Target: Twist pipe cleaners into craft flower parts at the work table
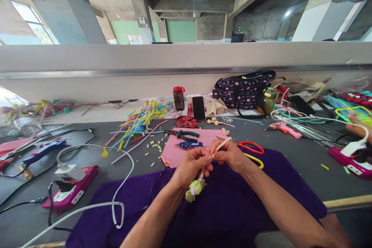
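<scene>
My left hand [192, 164] is closed around the stem of a small pale green and lilac fuzzy flower [194, 190], whose head hangs below the fingers. Pinched in my right hand [231, 155] is a cream pipe cleaner [223, 145], its free end sticking up to the right. The fingertips of both hands meet, and they hide where the pipe cleaner and the flower's stem come together. Just beyond my hands, blue-handled pliers [190, 145] and dark green-handled pliers [186, 135] lie on a pink sheet [171, 151]. Red-handled scissors [251, 147] rest right of my right hand.
Coloured pipe cleaners [142, 124] are heaped behind left, with cut bits scattered nearby. A phone [198, 108], a red-lidded bottle [178, 99] and a patterned bag [241, 91] stand behind. Power strips [84, 186] with cables flank both sides. Another person's hand [359, 126] shows at far right.
</scene>
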A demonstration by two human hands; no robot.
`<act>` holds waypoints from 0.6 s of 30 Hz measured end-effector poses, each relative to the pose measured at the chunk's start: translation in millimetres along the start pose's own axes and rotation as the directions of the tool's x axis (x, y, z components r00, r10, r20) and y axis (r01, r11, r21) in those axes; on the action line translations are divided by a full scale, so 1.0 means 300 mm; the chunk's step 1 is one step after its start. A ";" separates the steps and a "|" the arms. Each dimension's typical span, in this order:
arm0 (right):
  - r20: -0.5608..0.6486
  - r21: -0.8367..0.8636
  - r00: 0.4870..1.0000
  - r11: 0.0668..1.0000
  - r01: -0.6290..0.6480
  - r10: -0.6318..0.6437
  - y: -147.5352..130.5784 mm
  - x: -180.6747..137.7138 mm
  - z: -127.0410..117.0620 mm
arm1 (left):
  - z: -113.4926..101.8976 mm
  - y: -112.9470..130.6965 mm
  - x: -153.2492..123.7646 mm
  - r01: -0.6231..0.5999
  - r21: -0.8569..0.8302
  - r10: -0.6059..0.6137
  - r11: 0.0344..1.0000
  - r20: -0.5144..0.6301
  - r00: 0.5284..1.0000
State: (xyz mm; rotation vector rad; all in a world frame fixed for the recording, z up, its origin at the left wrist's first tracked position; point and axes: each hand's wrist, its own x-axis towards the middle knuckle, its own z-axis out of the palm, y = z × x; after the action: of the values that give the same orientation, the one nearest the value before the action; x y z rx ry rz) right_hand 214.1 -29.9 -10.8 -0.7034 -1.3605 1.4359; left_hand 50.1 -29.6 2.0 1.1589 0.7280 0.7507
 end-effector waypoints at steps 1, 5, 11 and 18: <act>-0.002 0.010 1.000 1.000 -0.001 0.001 0.000 0.000 0.002 | 0.005 0.000 -0.002 -0.024 0.037 0.024 0.999 -0.016 1.000; -0.052 0.051 0.997 0.997 -0.055 0.057 0.000 0.001 0.020 | 0.016 -0.009 -0.007 -0.176 0.304 0.218 0.936 -0.111 0.970; -0.235 -0.039 0.964 0.989 -0.141 0.128 0.012 0.011 0.052 | 0.011 -0.031 -0.004 -0.217 0.877 0.586 0.429 -0.088 0.805; -0.172 -0.060 0.983 0.996 -0.071 0.060 -0.002 0.003 0.023 | 0.010 -0.003 0.007 -0.127 0.456 0.222 0.881 -0.161 0.962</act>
State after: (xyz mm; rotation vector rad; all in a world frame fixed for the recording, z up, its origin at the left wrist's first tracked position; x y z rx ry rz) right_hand 207.7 -31.7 -8.6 -0.9009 -1.2663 1.3539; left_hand 53.9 -29.6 1.8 1.5919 1.0155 0.8970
